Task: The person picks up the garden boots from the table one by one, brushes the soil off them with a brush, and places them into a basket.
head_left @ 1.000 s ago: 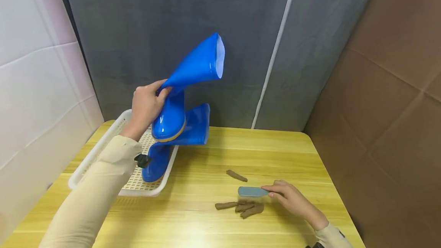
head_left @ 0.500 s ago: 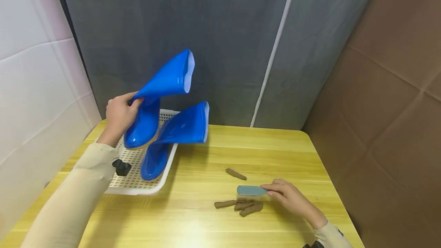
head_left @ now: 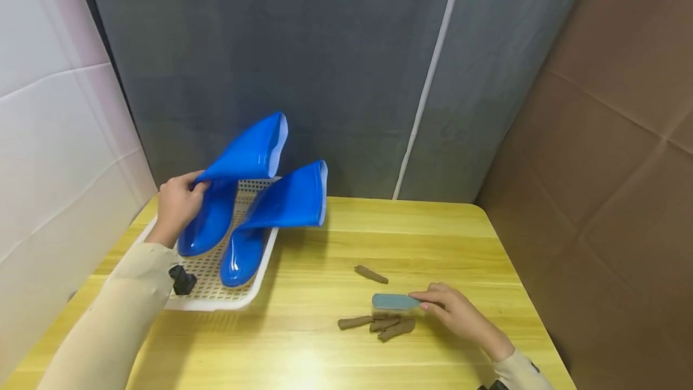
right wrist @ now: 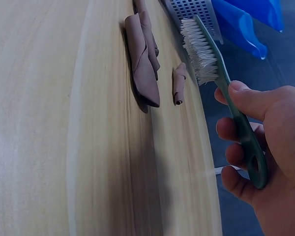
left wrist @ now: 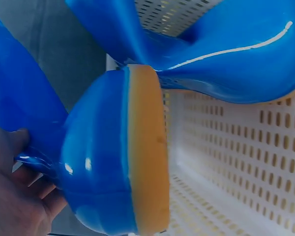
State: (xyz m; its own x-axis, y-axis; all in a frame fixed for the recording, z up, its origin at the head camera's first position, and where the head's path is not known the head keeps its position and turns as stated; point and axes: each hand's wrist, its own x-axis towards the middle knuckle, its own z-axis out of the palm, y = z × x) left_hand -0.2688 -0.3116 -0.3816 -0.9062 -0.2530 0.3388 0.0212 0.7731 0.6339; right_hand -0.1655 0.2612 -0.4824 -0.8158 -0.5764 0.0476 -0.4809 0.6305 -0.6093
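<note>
My left hand [head_left: 180, 204] grips a blue rain boot [head_left: 213, 215] by its bent shaft, over the left part of the white plastic basket [head_left: 222, 304]. In the left wrist view this boot's orange-yellow sole [left wrist: 148, 152] faces the basket side; whether it touches the bottom I cannot tell. A second blue rain boot [head_left: 243, 257] rests in the basket to the right, its shaft folded over the rim. On the right, my right hand [head_left: 460, 315] holds a scrub brush [head_left: 395, 301] by its green handle above the table, its white bristles [right wrist: 199, 51] showing in the right wrist view.
Several rolled brown clay-like pieces [head_left: 397, 330] lie below the brush on the wooden table [head_left: 303, 354]. One more brown piece [head_left: 371, 274] lies farther back. A grey curtain [head_left: 325, 47] stands behind, with a white panel [head_left: 59, 119] left and a brown one [head_left: 606, 197] right.
My left hand has moved left and then down with its boot, from above the other boot to beside it over the basket. The right hand and brush have barely moved.
</note>
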